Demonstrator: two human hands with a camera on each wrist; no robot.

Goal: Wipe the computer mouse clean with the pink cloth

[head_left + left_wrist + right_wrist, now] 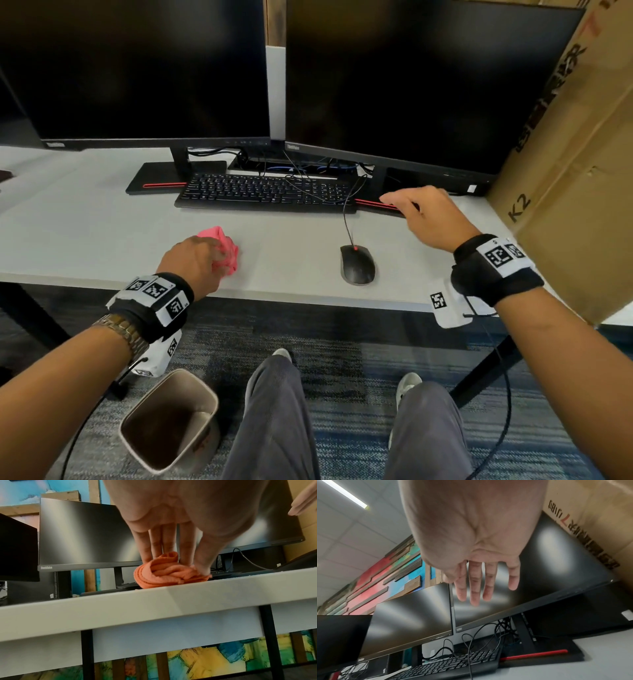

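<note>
Head view shows your left hand point(191, 263) at about 8 o'clock on the table point(102, 219), its fingers point(186, 555) pressed down round the bunched pink cloth point(226, 250), gripping it where it sits close to the front edge. The mouse point(357, 264) lies untouched at about 5 o'clock, well apart from the cloth, with its cable point(346, 219) running up toward the keyboard point(263, 193) at 12 o'clock. Your right hand point(424, 216) hovers above the table at 2 o'clock, fingers straight and holding nothing. The likely trouble is the mouse sliding: if you wipe it with the cloth and nothing steadies it, it could skate toward the near edge or tug on that cable. A loose wad may also only smear the top and miss the sides. Watch the cloth too; it is near the edge and could slip off into the bin point(168, 425) below.
</note>
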